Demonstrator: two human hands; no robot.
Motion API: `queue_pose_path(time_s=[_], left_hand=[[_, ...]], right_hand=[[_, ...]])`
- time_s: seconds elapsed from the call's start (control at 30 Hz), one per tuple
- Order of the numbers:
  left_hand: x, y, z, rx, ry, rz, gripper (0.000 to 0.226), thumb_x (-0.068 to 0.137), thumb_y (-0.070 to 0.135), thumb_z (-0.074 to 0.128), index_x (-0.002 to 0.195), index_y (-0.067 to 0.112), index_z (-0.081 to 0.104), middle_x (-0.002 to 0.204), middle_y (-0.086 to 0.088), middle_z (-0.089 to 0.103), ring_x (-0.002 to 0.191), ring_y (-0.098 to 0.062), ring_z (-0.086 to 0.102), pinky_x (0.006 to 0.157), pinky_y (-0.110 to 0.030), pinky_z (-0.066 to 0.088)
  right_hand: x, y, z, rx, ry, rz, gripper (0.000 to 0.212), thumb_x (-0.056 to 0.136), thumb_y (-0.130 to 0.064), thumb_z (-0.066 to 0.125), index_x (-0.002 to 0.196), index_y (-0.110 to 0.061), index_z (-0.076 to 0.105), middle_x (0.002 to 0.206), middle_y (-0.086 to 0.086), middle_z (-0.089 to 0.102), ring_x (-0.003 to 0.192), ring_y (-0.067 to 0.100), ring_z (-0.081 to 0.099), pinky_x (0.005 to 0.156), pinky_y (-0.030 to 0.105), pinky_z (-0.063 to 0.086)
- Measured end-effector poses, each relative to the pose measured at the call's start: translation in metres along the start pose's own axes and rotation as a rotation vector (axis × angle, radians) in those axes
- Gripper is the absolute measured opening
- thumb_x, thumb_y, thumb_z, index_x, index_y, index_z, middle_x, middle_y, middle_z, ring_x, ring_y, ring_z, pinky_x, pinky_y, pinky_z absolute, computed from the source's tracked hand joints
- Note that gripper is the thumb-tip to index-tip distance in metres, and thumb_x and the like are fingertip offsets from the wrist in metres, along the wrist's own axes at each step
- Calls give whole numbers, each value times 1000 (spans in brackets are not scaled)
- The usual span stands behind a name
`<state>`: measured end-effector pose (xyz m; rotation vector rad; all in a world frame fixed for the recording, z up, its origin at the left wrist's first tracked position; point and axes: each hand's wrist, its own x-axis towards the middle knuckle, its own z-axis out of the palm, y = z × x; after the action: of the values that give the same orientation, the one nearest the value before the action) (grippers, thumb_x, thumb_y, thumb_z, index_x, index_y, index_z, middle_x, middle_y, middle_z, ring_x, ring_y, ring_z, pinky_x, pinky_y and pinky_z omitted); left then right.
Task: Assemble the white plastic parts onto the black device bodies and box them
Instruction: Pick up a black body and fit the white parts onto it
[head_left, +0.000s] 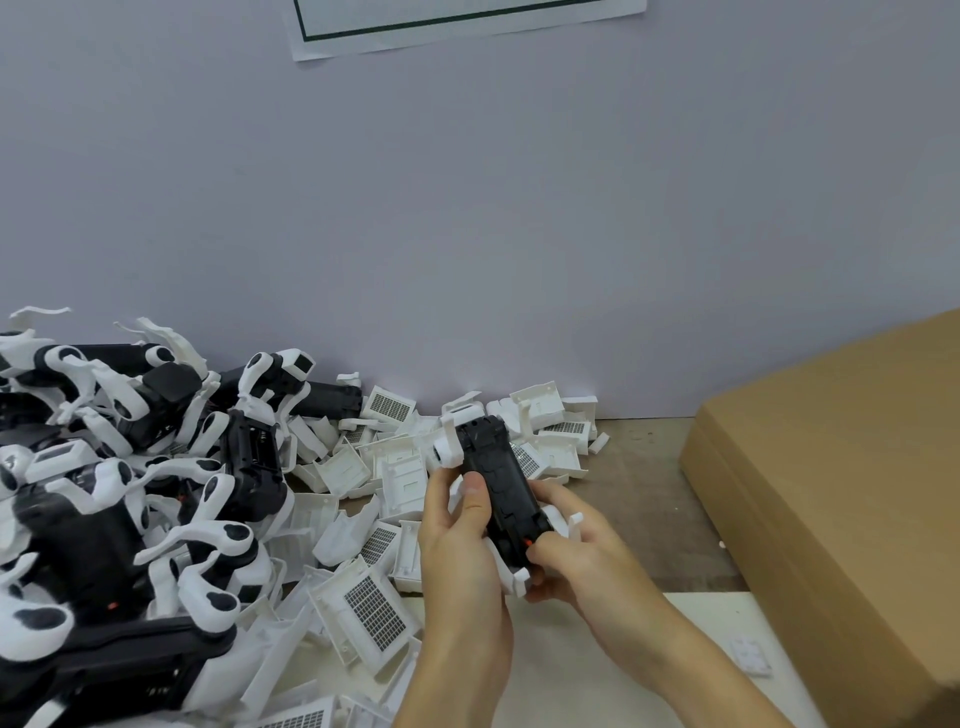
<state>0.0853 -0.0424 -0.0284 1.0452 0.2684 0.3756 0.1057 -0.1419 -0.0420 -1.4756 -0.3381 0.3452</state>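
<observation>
Both hands hold a black body (496, 480) above the table (644, 467), its long axis running near to far. The left hand (457, 540) grips its left side, thumb across the top; the right hand (576, 551) pinches its near end by a small orange spot. White parts (363, 608) lie heaped to the left and behind, with assembled black-and-white units (119, 467) piled far left. A cardboard box (841, 493) sits right. A paper sheet (467, 23) hangs on the wall (467, 218).

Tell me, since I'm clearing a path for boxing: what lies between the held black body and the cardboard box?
In the head view, only bare table top lies between the black body in both hands and the cardboard box; loose white parts sit behind.
</observation>
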Motion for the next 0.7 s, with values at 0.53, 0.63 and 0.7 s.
queue_pose_path(time_s=[0.53, 0.63, 0.7], left_hand=[[1, 0, 1, -12, 17, -12, 26, 103, 21, 50, 126, 22, 62, 120, -24, 68, 95, -39, 66, 78, -49, 46], [1, 0, 0, -38, 9, -17, 27, 103, 20, 50, 127, 21, 62, 116, -24, 69, 89, -35, 66, 78, -49, 47], [0, 1, 1, -52, 6, -31, 27, 103, 19, 50, 127, 21, 62, 117, -25, 69, 91, -36, 65, 79, -50, 46]], right_hand=[[2, 0, 2, 18, 29, 2, 39, 72, -27, 55, 106, -40, 68, 69, -11, 67, 59, 6, 60, 69, 33, 49], [1, -1, 1, 26, 10, 9, 47, 70, -23, 54, 114, -33, 66, 68, -7, 65, 57, 9, 57, 68, 34, 48], [1, -1, 0, 32, 5, 13, 50, 69, -22, 53, 117, -28, 65, 71, -4, 66, 58, 10, 56, 69, 34, 48]])
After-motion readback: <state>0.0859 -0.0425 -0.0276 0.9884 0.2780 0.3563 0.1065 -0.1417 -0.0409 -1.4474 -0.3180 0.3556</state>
